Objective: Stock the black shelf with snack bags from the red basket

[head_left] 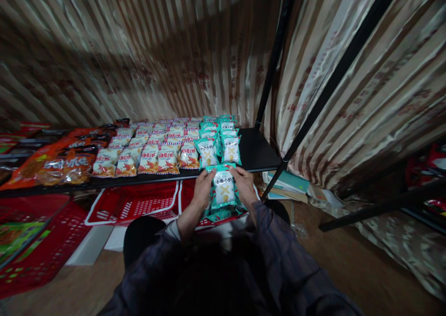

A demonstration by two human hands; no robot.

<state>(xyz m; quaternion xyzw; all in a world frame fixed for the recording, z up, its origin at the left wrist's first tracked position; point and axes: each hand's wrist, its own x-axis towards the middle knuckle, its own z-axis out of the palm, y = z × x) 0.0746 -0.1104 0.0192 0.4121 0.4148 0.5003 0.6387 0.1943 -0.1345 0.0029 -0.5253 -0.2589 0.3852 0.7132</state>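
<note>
Between my two hands is a teal and white snack bag (224, 186), upright with its printed front facing me. My left hand (203, 189) pinches its upper left corner, and my right hand (245, 186) grips the upper right corner. More teal bags (219, 215) lie just below it, over a red basket. Beyond my hands, rows of teal bags (231, 149) stand at the front of the black shelf (256, 151). White and red snack bags (168, 158) fill the rows to their left.
Orange bags (75, 165) lie at the shelf's left. Below are a red basket (139, 202) with a white rim and another (52, 255) holding green packets. Black posts (313, 114) rise at the right before a striped curtain (174, 51). Cartons (289, 184) lie on the floor.
</note>
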